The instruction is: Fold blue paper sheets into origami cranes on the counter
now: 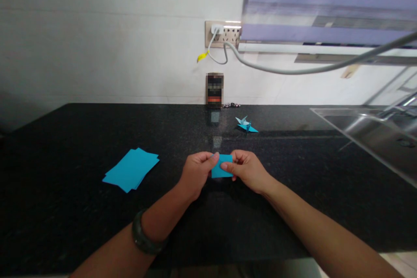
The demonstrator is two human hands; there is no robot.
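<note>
Black countertop [78, 139] beneath our left hand [197, 171] and right hand [249, 169]; steel sink [374, 137] well off to their right. Left of both hands, loose stack of blue sheets [132, 169]. Our hands close together, both pinching. Straight beyond them, dark upright object [214, 90]; face pixelated, any writing unreadable to us. Pinched between our hands, small blue paper [218, 171]. Beyond right hand, two folded paper birds [249, 128].

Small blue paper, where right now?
The small blue paper is just below mid-frame in the head view, held by the left hand and right hand, right of the blue sheet stack and nearer the camera than the paper cranes.
</note>
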